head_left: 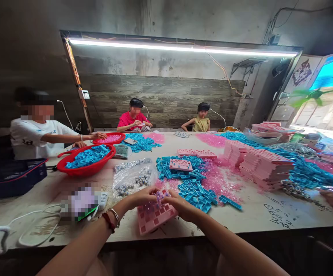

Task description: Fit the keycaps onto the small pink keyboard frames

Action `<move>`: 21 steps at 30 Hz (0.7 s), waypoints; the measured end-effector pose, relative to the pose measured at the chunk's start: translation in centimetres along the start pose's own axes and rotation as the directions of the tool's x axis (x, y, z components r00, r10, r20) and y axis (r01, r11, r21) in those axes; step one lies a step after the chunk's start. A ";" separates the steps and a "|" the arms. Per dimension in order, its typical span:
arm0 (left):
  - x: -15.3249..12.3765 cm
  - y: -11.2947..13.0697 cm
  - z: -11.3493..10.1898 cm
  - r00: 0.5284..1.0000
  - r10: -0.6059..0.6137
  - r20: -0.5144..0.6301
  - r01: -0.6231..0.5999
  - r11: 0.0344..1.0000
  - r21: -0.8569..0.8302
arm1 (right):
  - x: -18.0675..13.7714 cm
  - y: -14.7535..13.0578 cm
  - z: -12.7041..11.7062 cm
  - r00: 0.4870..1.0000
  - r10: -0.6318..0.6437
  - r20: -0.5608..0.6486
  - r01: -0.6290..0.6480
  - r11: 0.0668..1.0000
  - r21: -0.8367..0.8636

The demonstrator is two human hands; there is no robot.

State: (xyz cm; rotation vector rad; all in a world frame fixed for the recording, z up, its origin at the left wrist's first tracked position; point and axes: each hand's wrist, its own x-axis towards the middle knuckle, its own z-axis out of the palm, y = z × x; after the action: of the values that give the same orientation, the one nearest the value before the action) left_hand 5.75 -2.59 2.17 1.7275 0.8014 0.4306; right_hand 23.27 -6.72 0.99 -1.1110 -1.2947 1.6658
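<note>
My left hand (141, 198) and my right hand (180, 205) meet over a pink grid tray (151, 218) that lies at the near edge of the table (258, 211). Both hands have their fingers pinched together around a small pale purple piece (161, 194) held just above the tray's far edge. Bracelets sit on my left wrist. Loose blue plastic parts (196, 191) and pink translucent bits (220, 180) lie just beyond my right hand.
Three other people sit around the table's left and far sides. Red basins (82, 168) of blue and pink parts stand at the left. Stacks of pink trays (261, 165), clear bags of small metal parts (132, 178), a phone and a white cable (34, 214) lie about.
</note>
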 end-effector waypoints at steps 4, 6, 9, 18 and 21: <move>-0.1 0.4 0.4 1.000 0.007 -0.030 -0.006 0.999 0.047 | -0.5 -0.3 0.3 0.999 0.029 0.014 -0.029 1.000 0.010; -0.1 0.4 0.4 0.999 0.020 -0.025 -0.019 0.998 0.055 | -0.7 -0.5 0.5 0.998 0.037 0.050 -0.039 0.999 0.028; -0.3 0.4 0.3 0.999 0.031 -0.018 -0.029 0.993 0.112 | -0.9 -0.8 0.7 0.995 0.047 0.082 -0.052 0.997 0.056; -0.8 1.8 1.7 0.976 0.124 -0.179 0.002 0.816 0.578 | 0.0 1.1 1.5 0.992 0.085 0.094 -0.100 0.981 0.167; -1.3 2.8 3.4 0.931 0.213 -0.298 0.098 0.639 0.763 | -0.1 1.9 1.7 0.988 0.057 0.142 -0.083 0.979 0.187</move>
State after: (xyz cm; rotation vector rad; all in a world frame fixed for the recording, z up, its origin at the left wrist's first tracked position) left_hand 7.82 -6.26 3.94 2.5296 1.3394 0.4985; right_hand 21.61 -7.76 -0.69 -0.9511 -1.1593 1.9039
